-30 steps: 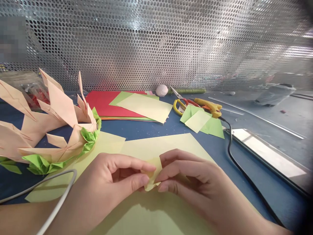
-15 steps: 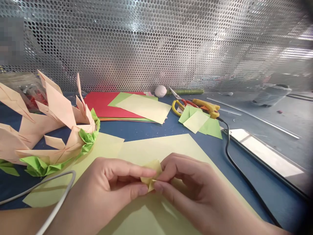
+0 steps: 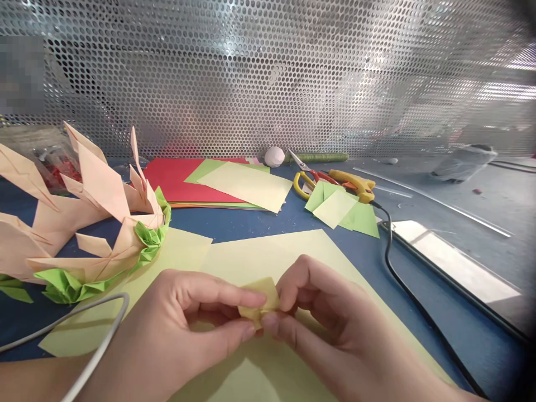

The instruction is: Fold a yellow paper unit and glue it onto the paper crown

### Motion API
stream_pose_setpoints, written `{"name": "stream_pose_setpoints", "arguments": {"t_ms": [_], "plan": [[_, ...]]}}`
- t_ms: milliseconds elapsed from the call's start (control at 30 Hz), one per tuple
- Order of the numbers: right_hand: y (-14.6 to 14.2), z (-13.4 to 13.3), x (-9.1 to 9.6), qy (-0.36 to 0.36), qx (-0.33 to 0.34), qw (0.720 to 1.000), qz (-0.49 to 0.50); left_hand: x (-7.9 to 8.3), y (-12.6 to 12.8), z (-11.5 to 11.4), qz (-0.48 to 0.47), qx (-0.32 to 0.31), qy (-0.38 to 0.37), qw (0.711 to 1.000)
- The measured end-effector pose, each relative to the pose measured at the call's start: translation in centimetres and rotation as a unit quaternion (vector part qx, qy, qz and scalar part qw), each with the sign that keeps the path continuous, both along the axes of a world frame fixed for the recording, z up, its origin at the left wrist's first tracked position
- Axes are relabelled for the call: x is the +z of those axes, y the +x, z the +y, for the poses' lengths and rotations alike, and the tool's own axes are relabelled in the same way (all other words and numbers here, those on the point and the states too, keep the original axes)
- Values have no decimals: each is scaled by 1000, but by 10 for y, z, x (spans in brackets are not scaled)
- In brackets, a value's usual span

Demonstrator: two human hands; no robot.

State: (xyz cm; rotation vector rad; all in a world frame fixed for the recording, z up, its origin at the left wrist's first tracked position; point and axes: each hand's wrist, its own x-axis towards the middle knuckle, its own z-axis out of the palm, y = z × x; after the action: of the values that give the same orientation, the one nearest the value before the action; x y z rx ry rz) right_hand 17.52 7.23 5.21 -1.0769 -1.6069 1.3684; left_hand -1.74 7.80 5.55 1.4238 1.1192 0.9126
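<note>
Perforated metal screen (image 3: 268, 72) standing along the far edge of a blue table (image 3: 251, 220), its holes catching bright light toward the upper right. Grey surface (image 3: 481, 206) adjoining the table's right edge.

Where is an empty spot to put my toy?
Bare table lies between the red paper stack and the big yellow sheet, and between that sheet and the black cable. Crowded: paper flower, scissors, and the folded piece held by left hand and right hand.
</note>
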Motion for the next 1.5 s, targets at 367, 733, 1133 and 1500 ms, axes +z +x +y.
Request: {"name": "stream_pose_setpoints", "arguments": {"t_ms": [367,733,1133,1500], "plan": [[-1,5,3,-102,26,991,86,0,0,-2,56,-23,60,996],[4,10,7,-51,-8,997,52,4,-2,6,69,14,77,994],[8,5,5,-31,20,998,54,5,-5,5,45,24,56,997],[4,3,8,195,-19,978,-78,10,1,8,-28,-1,-28,999]]}}
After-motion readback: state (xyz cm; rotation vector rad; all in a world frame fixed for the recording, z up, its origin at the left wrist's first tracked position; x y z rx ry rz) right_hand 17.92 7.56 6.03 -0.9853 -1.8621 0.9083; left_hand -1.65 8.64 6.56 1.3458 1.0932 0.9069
